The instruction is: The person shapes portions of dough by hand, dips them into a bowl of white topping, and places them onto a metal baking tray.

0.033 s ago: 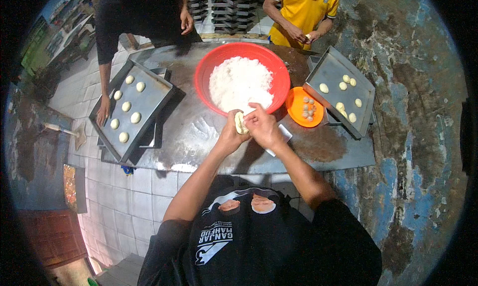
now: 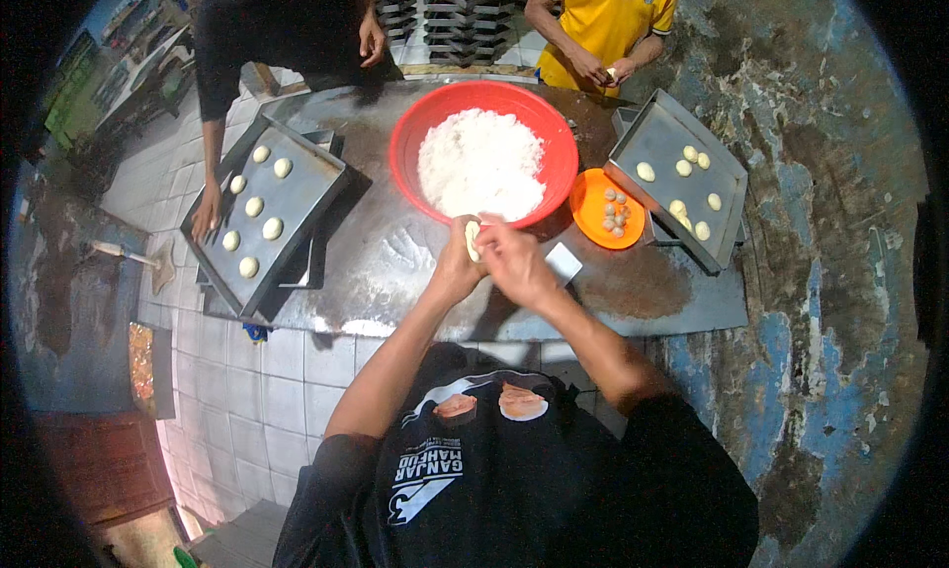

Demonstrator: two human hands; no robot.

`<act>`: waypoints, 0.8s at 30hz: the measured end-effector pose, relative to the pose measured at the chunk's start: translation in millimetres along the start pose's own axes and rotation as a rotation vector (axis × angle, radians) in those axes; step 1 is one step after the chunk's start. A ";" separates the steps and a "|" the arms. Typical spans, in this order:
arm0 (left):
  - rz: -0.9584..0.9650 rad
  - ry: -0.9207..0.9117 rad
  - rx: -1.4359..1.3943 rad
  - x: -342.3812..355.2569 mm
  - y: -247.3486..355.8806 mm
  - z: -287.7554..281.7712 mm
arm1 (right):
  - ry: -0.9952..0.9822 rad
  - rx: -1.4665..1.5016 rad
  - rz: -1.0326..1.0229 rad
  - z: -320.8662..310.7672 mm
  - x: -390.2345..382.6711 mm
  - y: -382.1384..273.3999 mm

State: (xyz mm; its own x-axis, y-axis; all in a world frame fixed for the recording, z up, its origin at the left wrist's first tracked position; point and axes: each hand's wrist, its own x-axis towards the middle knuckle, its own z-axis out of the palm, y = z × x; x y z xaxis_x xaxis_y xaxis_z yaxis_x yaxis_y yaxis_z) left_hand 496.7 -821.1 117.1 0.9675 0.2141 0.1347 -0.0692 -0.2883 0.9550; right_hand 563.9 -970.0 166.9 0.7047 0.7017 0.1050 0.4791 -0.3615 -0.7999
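Observation:
My left hand (image 2: pixel 456 271) is closed around a small pale piece of dough (image 2: pixel 473 240), just in front of the near rim of a red basin (image 2: pixel 484 98). My right hand (image 2: pixel 518 267) has its fingers bent against the dough's edge, pinching it; motion smears the fingertips. White, powdery or shredded material (image 2: pixel 479 163) fills much of the basin. To its right, an orange plate (image 2: pixel 583 215) carries several small brownish balls (image 2: pixel 615 210).
Metal trays with dough balls stand left (image 2: pixel 213 242) and right (image 2: pixel 727 234) on the metal table (image 2: pixel 395 296). A co-worker's hand (image 2: pixel 207 212) touches the left tray. Another person in yellow (image 2: pixel 613 24) stands opposite. A white card-like piece (image 2: pixel 563 263) lies near my right wrist.
My right hand has moved slightly left over the dough, covering more of it and uncovering more of the white piece. The whole view has shifted a little.

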 end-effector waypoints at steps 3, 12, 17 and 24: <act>-0.030 0.123 -0.054 -21.8 9.0 -7.8 | 0.005 0.177 -0.148 10.2 -24.4 -7.9; -0.252 0.107 -0.443 -68.5 37.5 -17.1 | 0.295 0.260 -0.107 64.3 -44.0 -5.3; -0.008 0.177 -0.015 -83.8 42.4 -47.4 | 0.030 1.280 0.303 78.0 -22.9 -24.6; -0.364 0.093 -0.043 -115.5 33.8 -138.8 | -0.255 0.646 -0.260 109.8 15.0 -88.9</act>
State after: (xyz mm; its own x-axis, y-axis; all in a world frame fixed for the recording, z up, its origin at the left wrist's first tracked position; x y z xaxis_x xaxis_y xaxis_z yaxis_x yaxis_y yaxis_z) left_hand 348.9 -726.0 170.5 0.9047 0.3795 -0.1937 0.2626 -0.1386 0.9549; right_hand 474.4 -859.9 174.7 0.4298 0.8644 0.2608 0.1550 0.2139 -0.9645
